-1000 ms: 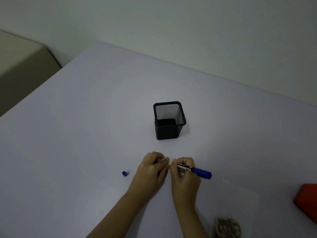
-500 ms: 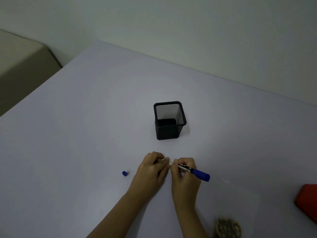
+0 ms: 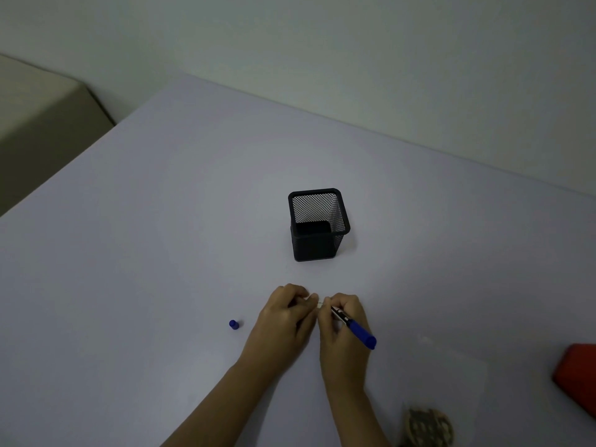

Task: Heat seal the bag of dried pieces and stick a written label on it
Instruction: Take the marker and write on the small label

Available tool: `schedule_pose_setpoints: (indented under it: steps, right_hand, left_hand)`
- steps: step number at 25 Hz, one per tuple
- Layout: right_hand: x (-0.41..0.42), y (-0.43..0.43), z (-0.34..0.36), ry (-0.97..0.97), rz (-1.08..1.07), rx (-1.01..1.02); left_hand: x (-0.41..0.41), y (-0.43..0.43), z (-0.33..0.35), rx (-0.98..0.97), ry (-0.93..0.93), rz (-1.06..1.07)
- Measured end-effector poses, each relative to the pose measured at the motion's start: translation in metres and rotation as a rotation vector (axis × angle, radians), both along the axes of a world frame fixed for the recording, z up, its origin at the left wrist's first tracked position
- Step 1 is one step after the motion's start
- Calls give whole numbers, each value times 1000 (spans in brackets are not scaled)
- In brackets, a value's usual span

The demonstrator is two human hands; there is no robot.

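- My right hand (image 3: 343, 321) has its fingers clamped on the blue pen (image 3: 354, 327), tip at a small white label (image 3: 317, 301).
- My left hand (image 3: 285, 316) fingers pinch that label on the surface (image 3: 161, 253).
- Pen cap (image 3: 234, 324) lies at 9 o'clock of my hands, mesh holder (image 3: 317, 225) at 12.
- Bag of dried pieces (image 3: 429, 425) sits at 5 o'clock.

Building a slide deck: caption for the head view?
Right hand writes with blue pen on small label pinned by left hand near black mesh holder.
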State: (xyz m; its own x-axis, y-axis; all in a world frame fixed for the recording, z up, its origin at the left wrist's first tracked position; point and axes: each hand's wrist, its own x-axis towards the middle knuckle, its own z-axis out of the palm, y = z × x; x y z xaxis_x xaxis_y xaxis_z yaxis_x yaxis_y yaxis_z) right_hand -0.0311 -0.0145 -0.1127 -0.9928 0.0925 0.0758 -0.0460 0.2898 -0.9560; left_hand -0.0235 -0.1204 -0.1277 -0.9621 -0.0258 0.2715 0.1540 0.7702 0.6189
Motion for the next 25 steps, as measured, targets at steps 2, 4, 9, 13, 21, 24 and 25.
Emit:
schedule_pose_setpoints:
  steps: [2, 4, 9, 13, 21, 24, 25]
  right_hand:
    - [0, 0, -1, 14, -7, 21]
    - [0, 0, -1, 16, -9, 18]
    - [1, 0, -4, 13, -15, 40]
    - [-1, 0, -2, 22, -53, 46]
    - [0, -1, -3, -2, -36, 63]
    - [1, 0, -4, -26, 5, 35]
    - [2, -1, -4, -34, 18, 35]
  left_hand:
    - [0, 0, 0, -10, 6, -3]
    - [0, 0, 0, -10, 4, -6]
    - [1, 0, 0, -11, 4, -6]
    - [2, -1, -1, -16, -7, 0]
    - [2, -1, -2, -15, 5, 5]
    - [2, -1, -2, -10, 7, 2]
    - [2, -1, -3, -8, 8, 1]
